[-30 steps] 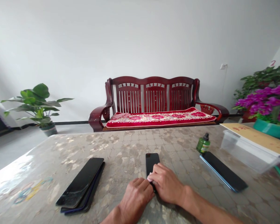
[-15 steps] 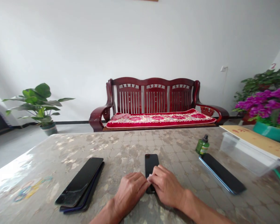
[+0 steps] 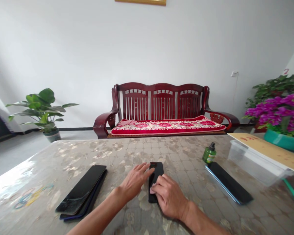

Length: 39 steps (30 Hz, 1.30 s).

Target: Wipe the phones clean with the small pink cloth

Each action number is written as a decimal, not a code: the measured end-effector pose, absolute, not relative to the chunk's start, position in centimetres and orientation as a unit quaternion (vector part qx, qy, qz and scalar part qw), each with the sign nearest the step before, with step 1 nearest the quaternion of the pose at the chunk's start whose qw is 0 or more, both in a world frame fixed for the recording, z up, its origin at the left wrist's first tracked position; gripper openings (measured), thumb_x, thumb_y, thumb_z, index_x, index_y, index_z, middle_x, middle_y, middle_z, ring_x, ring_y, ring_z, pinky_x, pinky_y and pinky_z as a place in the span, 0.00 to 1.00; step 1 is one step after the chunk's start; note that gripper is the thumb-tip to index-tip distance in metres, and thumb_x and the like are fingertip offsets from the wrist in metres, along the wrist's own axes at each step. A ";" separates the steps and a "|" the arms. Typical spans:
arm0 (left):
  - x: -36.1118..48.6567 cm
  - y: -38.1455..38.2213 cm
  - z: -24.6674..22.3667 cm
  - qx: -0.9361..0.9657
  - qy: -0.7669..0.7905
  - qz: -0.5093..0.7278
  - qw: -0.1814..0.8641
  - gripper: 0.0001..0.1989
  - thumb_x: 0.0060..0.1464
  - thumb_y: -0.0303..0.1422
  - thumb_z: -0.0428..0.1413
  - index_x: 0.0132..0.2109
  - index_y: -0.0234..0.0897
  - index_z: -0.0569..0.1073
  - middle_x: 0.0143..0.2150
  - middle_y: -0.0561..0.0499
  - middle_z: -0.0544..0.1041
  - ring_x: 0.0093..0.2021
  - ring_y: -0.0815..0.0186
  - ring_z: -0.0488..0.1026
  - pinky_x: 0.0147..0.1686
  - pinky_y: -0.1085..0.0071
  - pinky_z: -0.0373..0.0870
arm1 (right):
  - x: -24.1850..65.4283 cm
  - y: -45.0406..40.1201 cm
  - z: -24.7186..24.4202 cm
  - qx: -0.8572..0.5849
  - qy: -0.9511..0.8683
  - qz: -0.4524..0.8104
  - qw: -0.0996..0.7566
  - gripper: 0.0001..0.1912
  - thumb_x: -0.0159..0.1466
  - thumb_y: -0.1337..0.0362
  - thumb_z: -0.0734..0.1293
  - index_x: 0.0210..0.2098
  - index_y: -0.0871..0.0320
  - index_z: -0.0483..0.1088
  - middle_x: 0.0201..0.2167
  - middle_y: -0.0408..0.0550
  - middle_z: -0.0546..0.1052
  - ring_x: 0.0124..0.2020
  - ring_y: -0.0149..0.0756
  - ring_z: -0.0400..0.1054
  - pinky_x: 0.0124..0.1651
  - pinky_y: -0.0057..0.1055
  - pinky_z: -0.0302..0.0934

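A black phone (image 3: 157,169) lies on the patterned table (image 3: 127,147) in front of me, its camera end away from me. My left hand (image 3: 136,179) is at the phone's left edge, fingers spread and holding nothing. My right hand (image 3: 170,195) is closed on a small pale pinkish cloth (image 3: 152,188), which rests against the lower part of the phone. On the left lies a stack of dark phones (image 3: 82,189). Another dark phone with a bluish edge (image 3: 229,182) lies to the right, near a green bottle (image 3: 209,154) with a black top.
Coloured rubber bands (image 3: 30,197) lie at the table's left. At the right are a clear plastic box (image 3: 257,164) with a yellowish board (image 3: 271,150) on top, and purple flowers in a teal pot (image 3: 284,139). A red wooden bench (image 3: 163,101) stands behind the table.
My left hand has moved away from my right hand and forward to the phone's upper left edge, its fingers spreading. My right hand keeps its hold on the cloth. The view has shifted slightly.
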<state>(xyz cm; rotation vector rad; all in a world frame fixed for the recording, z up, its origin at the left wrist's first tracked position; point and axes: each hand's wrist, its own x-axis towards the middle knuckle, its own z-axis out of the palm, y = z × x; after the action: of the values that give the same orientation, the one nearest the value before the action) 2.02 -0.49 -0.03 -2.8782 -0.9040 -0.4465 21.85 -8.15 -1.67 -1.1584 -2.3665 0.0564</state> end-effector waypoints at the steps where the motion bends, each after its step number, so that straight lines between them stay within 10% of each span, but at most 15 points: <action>1: 2.4 -0.3 0.2 -0.947 -0.292 -0.128 0.049 0.40 0.41 0.11 0.51 0.62 0.41 0.63 0.63 0.41 0.67 0.63 0.53 0.64 0.57 0.58 0.66 | 21.8 -8.2 -1.6 -0.426 -0.869 0.021 0.251 0.10 0.66 0.71 0.60 0.38 0.56 0.72 0.36 0.48 0.70 0.40 0.39 0.61 0.44 0.35 0.56; 18: 7.1 3.5 3.1 -0.967 -0.244 0.071 -0.015 0.38 0.45 0.28 0.64 0.62 0.44 0.63 0.69 0.37 0.56 0.67 0.44 0.56 0.60 0.50 0.59 | 22.4 -8.0 -1.7 -0.440 -0.865 0.016 0.242 0.09 0.67 0.70 0.61 0.39 0.53 0.73 0.37 0.47 0.70 0.41 0.39 0.60 0.44 0.34 0.56; 25: 4.5 3.3 3.8 -0.935 -0.340 0.061 -0.075 0.36 0.39 0.40 0.68 0.57 0.45 0.68 0.56 0.44 0.70 0.54 0.50 0.71 0.49 0.61 0.71 | 24.2 -6.8 -1.4 -0.517 -0.815 -0.017 0.261 0.12 0.69 0.72 0.61 0.39 0.54 0.75 0.35 0.46 0.71 0.39 0.36 0.63 0.43 0.31 0.57; 39: 3.1 -3.4 0.9 -0.854 -0.498 -0.056 -0.137 0.29 0.45 0.42 0.65 0.53 0.38 0.70 0.51 0.43 0.68 0.53 0.52 0.67 0.52 0.63 0.66 | 24.5 -7.3 -0.7 -0.628 -0.748 -0.038 0.213 0.13 0.70 0.71 0.61 0.37 0.53 0.76 0.35 0.46 0.73 0.40 0.37 0.65 0.44 0.31 0.56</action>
<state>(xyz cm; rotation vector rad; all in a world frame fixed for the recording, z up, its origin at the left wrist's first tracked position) 3.07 -3.45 0.89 -2.9475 -1.7179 -0.1920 24.52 -7.33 -0.69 -1.7426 -2.0753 -0.1064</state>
